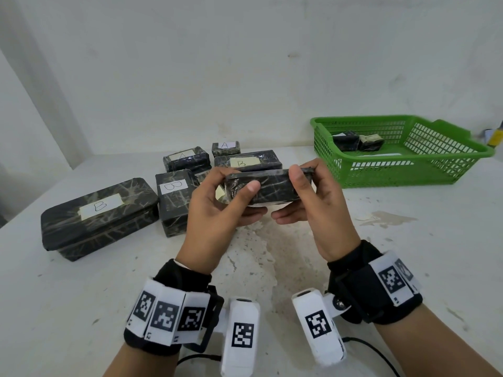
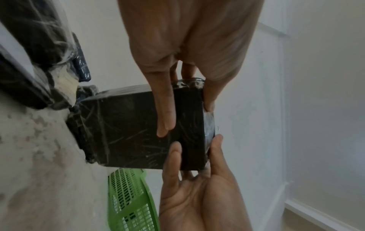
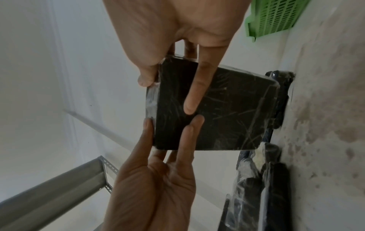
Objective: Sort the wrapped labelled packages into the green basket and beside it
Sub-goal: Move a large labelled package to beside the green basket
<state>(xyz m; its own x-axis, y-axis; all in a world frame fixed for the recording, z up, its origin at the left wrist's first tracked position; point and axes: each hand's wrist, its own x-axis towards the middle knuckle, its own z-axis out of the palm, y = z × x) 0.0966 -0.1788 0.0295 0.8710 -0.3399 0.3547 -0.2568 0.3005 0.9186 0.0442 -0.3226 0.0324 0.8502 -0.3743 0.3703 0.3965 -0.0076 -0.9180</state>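
- Held package (image 1: pixel 261 187): dark, film-wrapped, flat; lifted clear of the counter (image 1: pixel 353 268) above its middle, in front of the unsorted group.
- Left hand (image 1: pixel 215 202): thumb curled over the near side face, fingers under the bottom. Right hand (image 1: pixel 313 202): same pinch on the other end. Both grip it firmly.
- No label shows on the faces toward any camera; probably being turned to find the letter. Judgement: rotate slowly, keep fingers under the base, film looks slick.
- Read the letter before moving toward the green basket (image 1: pixel 462 156), which sits at the far right of the counter.
- Basket already holds two small wrapped packages (image 1: pixel 356 141) at its far left corner.
- Unsorted, left of centre: large B package (image 1: pixel 99 208) nearest the left edge, upright B package (image 1: pixel 174 197) beside it, long B package (image 1: pixel 247 161) just behind the hands, two A packages (image 1: pixel 186 158) (image 1: pixel 226 147) toward the back wall.
- Path right to the basket looks open; its near wall is the only thing to lift over.
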